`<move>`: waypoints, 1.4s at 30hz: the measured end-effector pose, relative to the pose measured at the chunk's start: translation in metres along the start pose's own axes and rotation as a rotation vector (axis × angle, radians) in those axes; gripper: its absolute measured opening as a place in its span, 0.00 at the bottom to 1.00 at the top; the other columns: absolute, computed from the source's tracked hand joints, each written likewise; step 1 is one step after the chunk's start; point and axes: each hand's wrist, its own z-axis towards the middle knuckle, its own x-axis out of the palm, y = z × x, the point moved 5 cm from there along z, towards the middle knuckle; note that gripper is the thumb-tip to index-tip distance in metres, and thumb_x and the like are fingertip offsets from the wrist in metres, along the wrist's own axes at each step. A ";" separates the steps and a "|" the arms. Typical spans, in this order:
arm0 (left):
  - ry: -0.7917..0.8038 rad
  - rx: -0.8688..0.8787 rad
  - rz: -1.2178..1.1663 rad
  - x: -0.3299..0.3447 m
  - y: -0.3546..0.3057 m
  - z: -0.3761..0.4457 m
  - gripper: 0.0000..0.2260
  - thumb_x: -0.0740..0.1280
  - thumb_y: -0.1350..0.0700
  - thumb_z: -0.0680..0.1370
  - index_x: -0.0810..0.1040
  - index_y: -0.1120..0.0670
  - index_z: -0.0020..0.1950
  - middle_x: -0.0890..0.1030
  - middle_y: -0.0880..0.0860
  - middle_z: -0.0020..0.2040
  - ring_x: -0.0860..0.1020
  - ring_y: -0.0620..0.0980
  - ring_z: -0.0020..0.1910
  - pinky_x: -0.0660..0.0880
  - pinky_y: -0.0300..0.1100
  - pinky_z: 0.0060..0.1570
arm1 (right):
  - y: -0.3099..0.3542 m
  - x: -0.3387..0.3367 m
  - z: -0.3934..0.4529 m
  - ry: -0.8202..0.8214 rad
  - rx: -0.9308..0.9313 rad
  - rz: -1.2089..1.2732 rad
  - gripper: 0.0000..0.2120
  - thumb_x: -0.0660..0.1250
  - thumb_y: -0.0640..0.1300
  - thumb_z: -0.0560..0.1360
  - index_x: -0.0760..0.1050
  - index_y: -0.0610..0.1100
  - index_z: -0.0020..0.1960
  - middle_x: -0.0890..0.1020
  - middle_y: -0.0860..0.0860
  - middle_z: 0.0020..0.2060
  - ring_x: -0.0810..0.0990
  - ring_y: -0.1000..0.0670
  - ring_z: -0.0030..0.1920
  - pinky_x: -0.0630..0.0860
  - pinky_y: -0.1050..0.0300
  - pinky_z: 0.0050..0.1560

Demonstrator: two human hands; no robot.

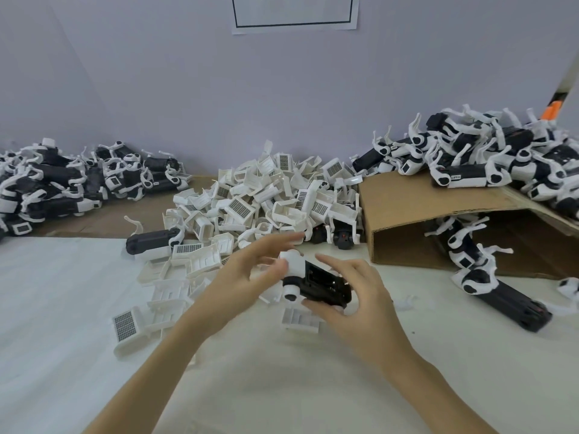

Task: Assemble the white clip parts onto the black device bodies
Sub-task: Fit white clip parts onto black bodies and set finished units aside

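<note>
A black device body (324, 285) with white end pieces is held above the white table, in the middle of the view. My right hand (360, 302) grips its right end, thumb underneath and fingers over the top. My left hand (250, 270) is at its left end, thumb on the white part (293, 261) there and the other fingers stretched out. A heap of loose white clip parts (266, 195) lies just behind my hands. More white clips (169, 292) are scattered to the left of my left wrist.
A pile of black-and-white devices (62, 183) lies at the back left, another pile (485, 155) sits on a cardboard box (416, 214) at the right. One black body (153, 242) lies left of the clip heap, another (513, 303) at the right.
</note>
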 end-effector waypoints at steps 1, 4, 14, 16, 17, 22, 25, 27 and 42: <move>0.020 0.024 0.091 0.002 0.000 -0.001 0.27 0.74 0.43 0.77 0.75 0.39 0.75 0.81 0.44 0.67 0.78 0.48 0.69 0.74 0.38 0.67 | 0.000 -0.003 0.001 -0.029 -0.001 -0.019 0.33 0.82 0.52 0.69 0.76 0.53 0.72 0.77 0.55 0.56 0.73 0.57 0.61 0.69 0.69 0.60; 0.020 0.112 0.332 0.009 0.001 -0.002 0.38 0.84 0.45 0.70 0.72 0.41 0.77 0.78 0.38 0.69 0.76 0.43 0.69 0.69 0.29 0.65 | -0.003 -0.006 0.000 -0.052 0.020 -0.021 0.35 0.83 0.53 0.67 0.75 0.50 0.71 0.77 0.56 0.54 0.74 0.56 0.59 0.70 0.70 0.57; -0.132 0.485 0.633 0.007 -0.010 -0.003 0.24 0.78 0.51 0.77 0.75 0.51 0.70 0.78 0.45 0.73 0.73 0.44 0.76 0.62 0.57 0.80 | -0.012 -0.013 0.006 0.049 -0.067 -0.068 0.34 0.79 0.46 0.75 0.68 0.55 0.76 0.72 0.63 0.72 0.70 0.61 0.72 0.69 0.63 0.72; -0.149 0.581 0.715 0.010 -0.011 -0.003 0.22 0.75 0.51 0.80 0.73 0.51 0.71 0.77 0.49 0.75 0.73 0.46 0.77 0.63 0.58 0.79 | -0.008 -0.016 0.006 -0.015 -0.145 -0.089 0.31 0.78 0.44 0.76 0.70 0.50 0.76 0.74 0.60 0.71 0.71 0.57 0.73 0.71 0.57 0.71; -0.162 0.584 0.707 0.010 -0.011 -0.003 0.22 0.75 0.51 0.79 0.73 0.51 0.71 0.77 0.48 0.75 0.72 0.47 0.77 0.64 0.58 0.79 | -0.006 -0.017 0.007 -0.037 -0.180 -0.092 0.31 0.77 0.43 0.76 0.70 0.48 0.76 0.74 0.59 0.71 0.71 0.56 0.73 0.72 0.55 0.72; -0.162 0.209 0.359 0.001 -0.003 -0.003 0.31 0.82 0.46 0.71 0.73 0.38 0.69 0.80 0.41 0.70 0.74 0.50 0.73 0.71 0.45 0.71 | -0.001 -0.021 0.008 0.004 -0.168 -0.064 0.35 0.76 0.53 0.75 0.68 0.50 0.78 0.73 0.59 0.72 0.70 0.56 0.75 0.65 0.65 0.74; -0.091 0.047 0.148 0.001 0.001 -0.001 0.27 0.81 0.42 0.72 0.76 0.41 0.68 0.82 0.44 0.62 0.80 0.46 0.65 0.74 0.34 0.62 | -0.008 -0.017 0.007 0.101 0.074 0.116 0.31 0.76 0.60 0.71 0.74 0.58 0.72 0.80 0.63 0.65 0.75 0.59 0.67 0.69 0.67 0.67; -0.066 -0.085 0.032 0.003 0.006 -0.001 0.21 0.74 0.38 0.73 0.78 0.38 0.64 0.84 0.45 0.59 0.83 0.46 0.61 0.76 0.40 0.62 | -0.011 -0.014 0.007 0.125 0.180 0.276 0.24 0.76 0.61 0.72 0.78 0.58 0.66 0.84 0.61 0.58 0.81 0.58 0.61 0.74 0.62 0.63; -0.140 -0.261 -0.180 0.004 0.005 -0.001 0.21 0.71 0.37 0.76 0.78 0.43 0.67 0.86 0.43 0.49 0.83 0.40 0.47 0.74 0.27 0.47 | -0.013 -0.003 0.006 0.089 0.324 0.529 0.24 0.72 0.62 0.73 0.76 0.60 0.68 0.87 0.52 0.51 0.84 0.51 0.58 0.78 0.56 0.60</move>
